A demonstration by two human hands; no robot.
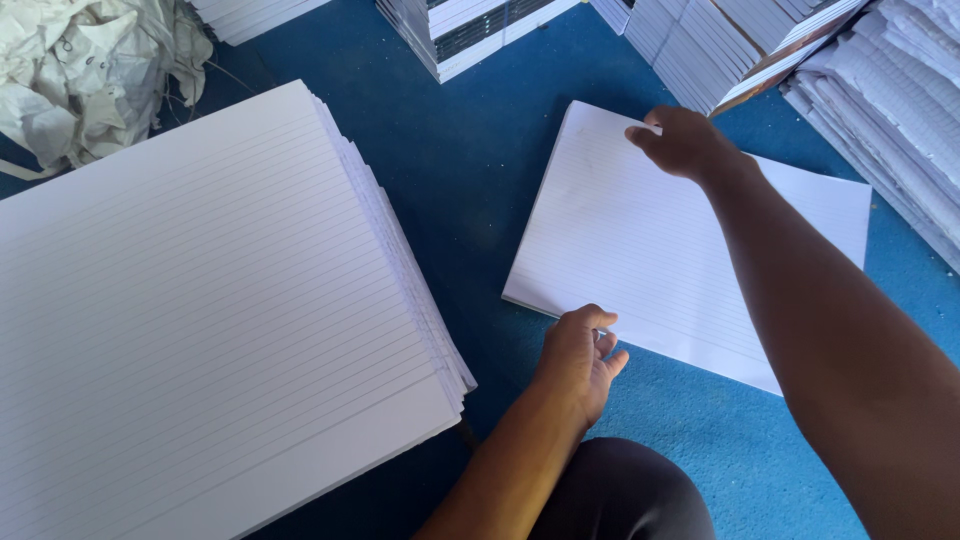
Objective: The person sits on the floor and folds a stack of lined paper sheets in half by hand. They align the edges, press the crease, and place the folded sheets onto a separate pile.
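Note:
A thin set of white ruled paper sheets [650, 250] lies on the blue floor covering in front of me. My left hand [580, 355] pinches its near edge, fingers curled on the sheets. My right hand [685, 140] reaches across and grips the far top edge of the same sheets. To the left sits a tall, large stack of ruled paper [200, 310], its edges slightly fanned, untouched by either hand.
Piles of bound white booklets [720, 45] and loose paper stacks [890, 90] line the far and right side. Crumpled white wrapping [90, 70] lies at the top left. My dark-clothed knee [620, 495] is at the bottom. Blue floor covering [460, 170] separates the stacks.

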